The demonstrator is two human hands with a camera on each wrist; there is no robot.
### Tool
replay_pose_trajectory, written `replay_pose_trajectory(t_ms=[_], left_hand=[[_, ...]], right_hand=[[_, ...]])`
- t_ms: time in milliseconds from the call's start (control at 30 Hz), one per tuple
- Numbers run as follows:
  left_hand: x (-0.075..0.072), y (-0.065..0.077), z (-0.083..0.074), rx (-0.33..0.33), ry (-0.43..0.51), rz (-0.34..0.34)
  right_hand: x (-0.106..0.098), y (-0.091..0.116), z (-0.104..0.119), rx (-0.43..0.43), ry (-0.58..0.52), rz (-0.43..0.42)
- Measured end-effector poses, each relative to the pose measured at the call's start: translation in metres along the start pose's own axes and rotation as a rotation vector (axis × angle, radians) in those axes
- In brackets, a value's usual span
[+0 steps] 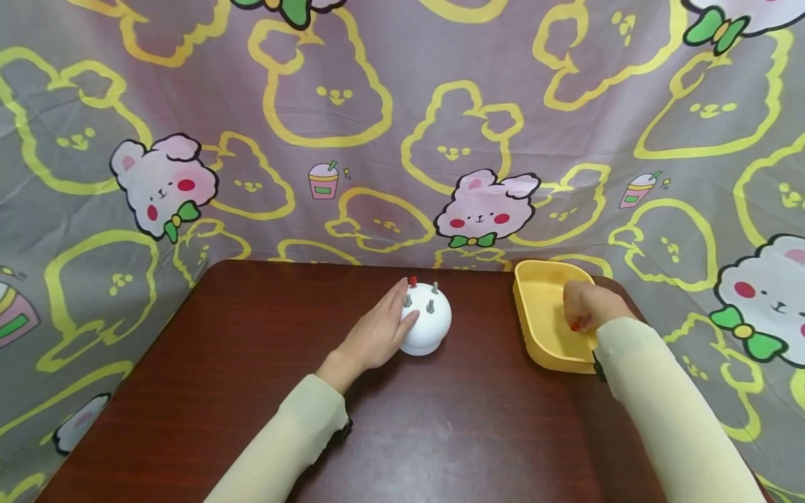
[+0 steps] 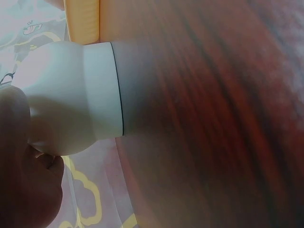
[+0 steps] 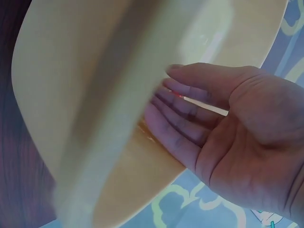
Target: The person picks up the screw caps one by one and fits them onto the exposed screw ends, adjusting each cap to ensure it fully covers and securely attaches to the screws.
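Observation:
A white rounded dome (image 1: 434,328) with a narrower base stands on the table. Several small grey pegs (image 1: 430,306) and one red peg (image 1: 413,281) stick out of its top. My left hand (image 1: 377,335) rests against the dome's left side, fingers fairly straight and thumb toward the front. Over the yellow tray (image 1: 525,325), my right hand (image 1: 594,305) has its fingers curled. In the right wrist view, that hand holds a thin white stick with a red tip (image 3: 204,105) between thumb and fingers. Part of this stick is hidden by the hand.
The dark reddish-brown wooden table (image 1: 207,377) reaches back to a patterned cloth (image 1: 377,168) hanging behind and at both sides. The tray sits at the table's back right corner. A blurred pale band crosses the right wrist view.

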State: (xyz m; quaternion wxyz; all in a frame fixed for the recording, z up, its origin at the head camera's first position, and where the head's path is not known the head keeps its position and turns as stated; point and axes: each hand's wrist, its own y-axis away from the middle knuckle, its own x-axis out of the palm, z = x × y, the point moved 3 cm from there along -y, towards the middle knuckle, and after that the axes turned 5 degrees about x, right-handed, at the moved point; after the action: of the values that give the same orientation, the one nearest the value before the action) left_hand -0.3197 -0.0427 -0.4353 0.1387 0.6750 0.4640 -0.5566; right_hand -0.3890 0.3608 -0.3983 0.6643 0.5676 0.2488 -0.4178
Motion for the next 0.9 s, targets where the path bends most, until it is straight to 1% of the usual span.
replay_pose_trajectory(t_ms=[100, 233, 367, 600, 667, 733, 900], left_hand=[[-0.0005, 0.0001, -0.0006, 0.000, 0.001, 0.003], [-0.0005, -0.0003, -0.0010, -0.005, 0.000, 0.007], [0.0000, -0.0009, -0.0008, -0.005, 0.000, 0.007], [0.0003, -0.0013, -0.0003, 0.005, 0.001, -0.016], [0.0009, -0.0016, 0.0000, 0.004, 0.005, -0.018], [0.0016, -0.0019, 0.0003, -0.001, 0.005, -0.015], [0.0026, -0.0023, 0.0006, -0.023, 0.000, 0.014]], right_hand=[[-0.0011, -0.0001, 0.0011, -0.016, -0.046, 0.024], [-0.0030, -0.0007, 0.0016, -0.042, -0.023, 0.023], [-0.0042, -0.0012, 0.0018, -0.043, 0.007, 0.016], [-0.0013, 0.0016, 0.0011, 0.036, -0.089, 0.021], [0.0000, 0.0032, 0.0006, 0.057, -0.091, 0.025], [0.0013, 0.0048, 0.0004, 0.068, -0.083, 0.033], [0.0024, 0.0073, 0.0002, 0.066, -0.103, 0.040]])
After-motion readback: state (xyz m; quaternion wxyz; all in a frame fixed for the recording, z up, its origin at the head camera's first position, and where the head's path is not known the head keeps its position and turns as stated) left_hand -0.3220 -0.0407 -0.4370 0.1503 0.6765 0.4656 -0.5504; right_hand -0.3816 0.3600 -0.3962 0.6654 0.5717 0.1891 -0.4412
